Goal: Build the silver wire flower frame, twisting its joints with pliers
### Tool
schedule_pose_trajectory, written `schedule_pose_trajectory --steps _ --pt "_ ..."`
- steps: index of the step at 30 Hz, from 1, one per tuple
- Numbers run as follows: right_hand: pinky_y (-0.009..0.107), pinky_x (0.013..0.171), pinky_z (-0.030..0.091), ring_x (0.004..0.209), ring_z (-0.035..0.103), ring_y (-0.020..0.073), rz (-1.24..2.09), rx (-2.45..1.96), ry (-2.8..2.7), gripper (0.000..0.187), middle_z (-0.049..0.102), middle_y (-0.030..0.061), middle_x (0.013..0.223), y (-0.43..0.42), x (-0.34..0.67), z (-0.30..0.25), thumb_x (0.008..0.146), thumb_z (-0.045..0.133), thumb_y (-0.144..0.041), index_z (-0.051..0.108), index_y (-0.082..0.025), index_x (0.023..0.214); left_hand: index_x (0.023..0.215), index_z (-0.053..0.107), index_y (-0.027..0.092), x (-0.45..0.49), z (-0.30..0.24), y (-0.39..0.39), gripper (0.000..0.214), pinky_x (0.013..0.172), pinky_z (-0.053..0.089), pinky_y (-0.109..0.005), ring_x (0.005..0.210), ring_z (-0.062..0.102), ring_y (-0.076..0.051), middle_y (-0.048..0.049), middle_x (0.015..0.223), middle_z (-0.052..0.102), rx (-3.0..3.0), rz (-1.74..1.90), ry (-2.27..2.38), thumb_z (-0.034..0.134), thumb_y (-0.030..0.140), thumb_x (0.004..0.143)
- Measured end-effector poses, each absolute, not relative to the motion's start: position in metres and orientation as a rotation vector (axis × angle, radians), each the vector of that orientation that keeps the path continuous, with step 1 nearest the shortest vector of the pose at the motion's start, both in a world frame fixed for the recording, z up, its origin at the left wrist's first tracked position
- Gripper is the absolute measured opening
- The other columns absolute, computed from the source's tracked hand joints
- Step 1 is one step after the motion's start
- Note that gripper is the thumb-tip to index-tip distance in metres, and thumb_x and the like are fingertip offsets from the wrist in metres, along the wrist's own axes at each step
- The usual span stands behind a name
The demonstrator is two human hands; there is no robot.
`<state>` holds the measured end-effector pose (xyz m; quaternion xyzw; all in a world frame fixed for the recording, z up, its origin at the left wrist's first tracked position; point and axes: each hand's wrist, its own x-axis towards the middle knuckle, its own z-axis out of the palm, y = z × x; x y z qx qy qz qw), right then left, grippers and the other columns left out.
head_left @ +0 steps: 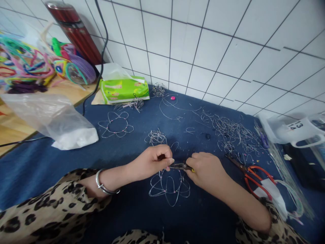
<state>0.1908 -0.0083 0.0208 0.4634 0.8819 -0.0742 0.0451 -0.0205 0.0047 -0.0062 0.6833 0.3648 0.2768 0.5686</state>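
My left hand (152,160) is closed in a pinch on the top of a wire flower (169,186) that lies on the blue cloth (50,169) in front of me. My right hand (205,169) is closed round small pliers (180,166), whose dark jaws point left and meet my left fingertips at the wire. The flower has several looped petals with small pink beads. A silver bangle (103,184) sits on my left wrist.
A finished wire flower (115,124) lies at the back left, a wire bundle (155,137) behind my hands. Loose wire scraps (228,130) spread at the right. Red-handled scissors (254,178), a plastic bag (50,117), a green tissue pack (124,89) and a white container (294,130) surround them.
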Motion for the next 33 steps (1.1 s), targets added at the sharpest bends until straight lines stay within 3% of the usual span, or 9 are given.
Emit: schedule_pose_trajectory --steps 33 --pt "0.027 0.061 0.03 0.068 0.052 0.0151 -0.215 1.526 2.646 0.019 0.059 0.001 0.072 -0.0129 0.1872 0.0196 0.081 0.048 -0.034 0.058 -0.021 0.072 0.069 0.046 0.015 -0.0163 -0.0111 -0.0003 0.018 0.056 0.042 -0.023 0.058 0.053 -0.008 0.0003 0.073 0.053 1.705 0.726 0.998 0.047 0.02 0.086"
